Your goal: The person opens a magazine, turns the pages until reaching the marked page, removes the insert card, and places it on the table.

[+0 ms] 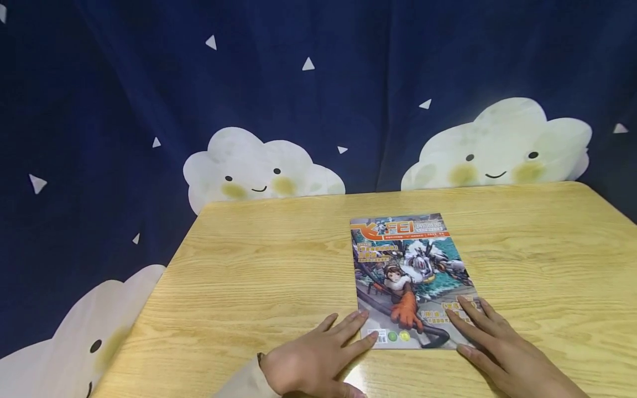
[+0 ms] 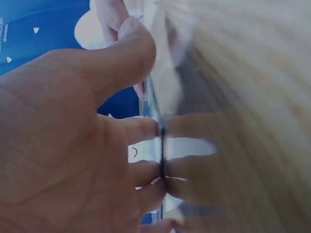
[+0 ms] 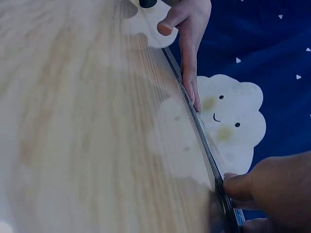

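A magazine point(image 1: 413, 276) with an illustrated cover and orange title lettering lies flat on the wooden table point(image 1: 249, 260). My left hand point(image 1: 323, 354) rests at its lower left corner, fingers spread and fingertips on the cover's edge. On the lower right side, my right hand point(image 1: 502, 342) lies with straight fingers over the cover and its thumb at the bottom edge. The left wrist view shows the open left palm point(image 2: 63, 141) with fingertips right at the tabletop. From the right wrist, the magazine's thin edge point(image 3: 204, 141) shows with the right thumb point(image 3: 238, 187) against it.
Behind the table hangs a dark blue curtain point(image 1: 278, 94) with white triangles and smiling clouds point(image 1: 264, 160). The table's far edge runs right in front of it. Light reflects off the glossy tabletop near the left hand.
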